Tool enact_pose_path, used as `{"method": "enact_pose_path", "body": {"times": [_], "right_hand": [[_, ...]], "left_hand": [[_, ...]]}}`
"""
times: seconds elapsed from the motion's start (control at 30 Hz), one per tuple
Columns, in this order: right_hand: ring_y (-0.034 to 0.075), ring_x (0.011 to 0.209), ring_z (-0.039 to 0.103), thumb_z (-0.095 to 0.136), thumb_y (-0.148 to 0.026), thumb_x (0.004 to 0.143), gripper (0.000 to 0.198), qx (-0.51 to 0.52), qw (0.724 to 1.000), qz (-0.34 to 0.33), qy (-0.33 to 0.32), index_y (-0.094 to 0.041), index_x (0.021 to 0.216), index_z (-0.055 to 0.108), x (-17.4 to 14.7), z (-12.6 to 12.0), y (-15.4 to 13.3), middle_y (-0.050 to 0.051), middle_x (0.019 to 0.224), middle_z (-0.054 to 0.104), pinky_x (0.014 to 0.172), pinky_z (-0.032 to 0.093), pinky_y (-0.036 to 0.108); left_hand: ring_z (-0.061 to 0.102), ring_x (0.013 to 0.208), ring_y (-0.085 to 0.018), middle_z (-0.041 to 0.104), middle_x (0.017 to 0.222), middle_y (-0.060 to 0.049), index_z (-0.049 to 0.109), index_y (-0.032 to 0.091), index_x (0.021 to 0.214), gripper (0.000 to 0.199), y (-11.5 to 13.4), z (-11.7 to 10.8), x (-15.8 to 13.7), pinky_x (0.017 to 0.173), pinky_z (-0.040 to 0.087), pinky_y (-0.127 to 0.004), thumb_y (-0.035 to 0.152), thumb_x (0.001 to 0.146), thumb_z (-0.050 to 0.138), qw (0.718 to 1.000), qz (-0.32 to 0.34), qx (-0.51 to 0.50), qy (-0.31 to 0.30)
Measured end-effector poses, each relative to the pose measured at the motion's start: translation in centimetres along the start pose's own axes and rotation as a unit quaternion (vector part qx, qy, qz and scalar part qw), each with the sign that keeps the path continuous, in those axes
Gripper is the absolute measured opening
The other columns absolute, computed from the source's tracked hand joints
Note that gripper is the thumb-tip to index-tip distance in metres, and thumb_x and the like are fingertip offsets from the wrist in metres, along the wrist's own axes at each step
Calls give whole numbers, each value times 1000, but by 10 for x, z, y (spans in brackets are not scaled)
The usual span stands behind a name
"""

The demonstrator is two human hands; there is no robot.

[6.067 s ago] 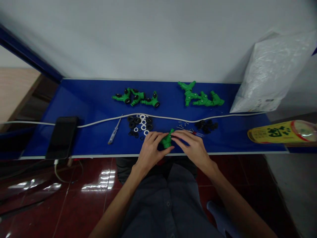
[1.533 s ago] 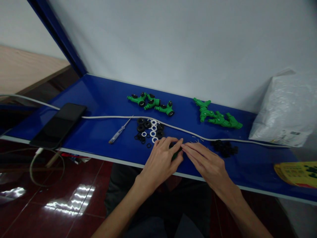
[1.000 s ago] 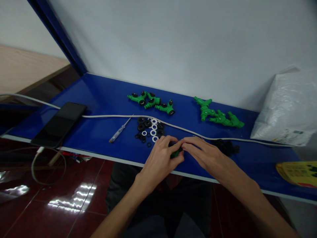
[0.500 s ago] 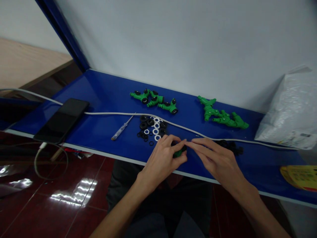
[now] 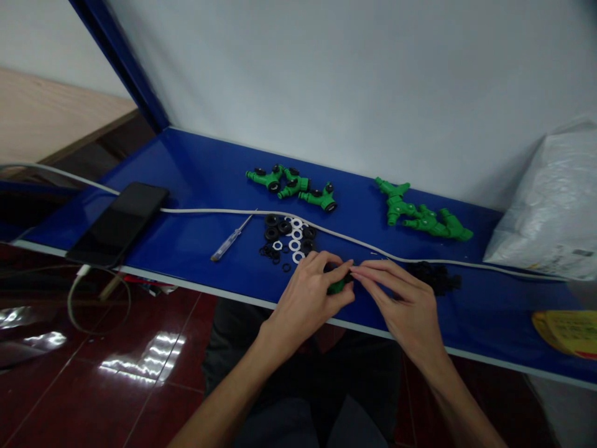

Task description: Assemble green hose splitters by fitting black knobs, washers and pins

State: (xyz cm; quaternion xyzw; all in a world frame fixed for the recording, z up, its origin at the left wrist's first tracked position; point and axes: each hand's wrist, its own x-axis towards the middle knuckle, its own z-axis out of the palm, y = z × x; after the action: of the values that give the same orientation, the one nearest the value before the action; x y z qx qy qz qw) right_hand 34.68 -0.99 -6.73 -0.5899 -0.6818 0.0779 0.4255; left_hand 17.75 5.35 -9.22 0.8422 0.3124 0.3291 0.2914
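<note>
In the head view, my left hand (image 5: 311, 287) is closed around a green hose connector (image 5: 335, 287) at the front of the blue shelf; the fingers cover most of it. My right hand (image 5: 405, 297) meets it from the right. Its thumb and fingertips are pinched together at a dark bit on the connector's end, too small and covered to name. Just left of my left hand lie white ring washers (image 5: 295, 245), black rubber rings (image 5: 271, 234) and thin black O-rings (image 5: 286, 267). A pile of small black parts (image 5: 436, 278) sits beyond my right hand.
Green connectors with black valves (image 5: 318, 199) and plain green connectors (image 5: 431, 224) stand along the wall. A white cable (image 5: 224, 211) crosses the blue shelf (image 5: 196, 162). A screwdriver (image 5: 228, 242), phone (image 5: 119, 223), plastic-wrapped package (image 5: 545, 205) and yellow packet (image 5: 566, 330) also lie there.
My right hand has turned more upright, its fingers now bent into a pinch against the connector's end. My left hand keeps its hold; the view has shifted slightly.
</note>
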Motion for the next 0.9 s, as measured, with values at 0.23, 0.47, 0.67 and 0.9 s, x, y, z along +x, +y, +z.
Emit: {"method": "enact_pose_path", "body": {"times": [0.23, 0.47, 0.67, 0.9], "right_hand": [[17, 97, 72, 63, -10, 94, 26, -47, 997, -53, -41, -23, 111, 77, -4, -3, -2, 5, 106, 74, 89, 58, 29], [20, 105, 68, 61, -10, 96, 33, -119, 984, -106, -74, -19, 127, 70, -8, -4, -6, 11, 116, 68, 93, 58, 35], [20, 103, 67, 57, -18, 100, 40, -243, 962, -93, -76, -18, 139, 60, -19, -28, -2, 12, 118, 64, 89, 58, 33], [25, 92, 63, 46, -39, 104, 37, -398, 915, -35, -49, -14, 120, 69, -55, -75, 42, 14, 109, 59, 78, 58, 39]], "left_hand": [[61, 105, -22, 67, 114, -6, 68, 22, 130, 36, 1, -1, 0, 98, 52, -41, 21, 94, 65, 1000, -3, -5, 5], [61, 107, -23, 67, 115, -6, 68, 21, 130, 37, 0, -1, -1, 99, 51, -42, 21, 93, 67, 1000, -3, -14, -1], [62, 104, -23, 68, 114, -6, 69, 20, 128, 35, 1, 0, 1, 96, 53, -42, 21, 93, 67, 1000, -15, -6, 3], [64, 108, -23, 70, 117, -8, 68, 19, 128, 38, 1, 3, -4, 99, 55, -44, 33, 93, 70, 998, -1, -15, 54]]}}
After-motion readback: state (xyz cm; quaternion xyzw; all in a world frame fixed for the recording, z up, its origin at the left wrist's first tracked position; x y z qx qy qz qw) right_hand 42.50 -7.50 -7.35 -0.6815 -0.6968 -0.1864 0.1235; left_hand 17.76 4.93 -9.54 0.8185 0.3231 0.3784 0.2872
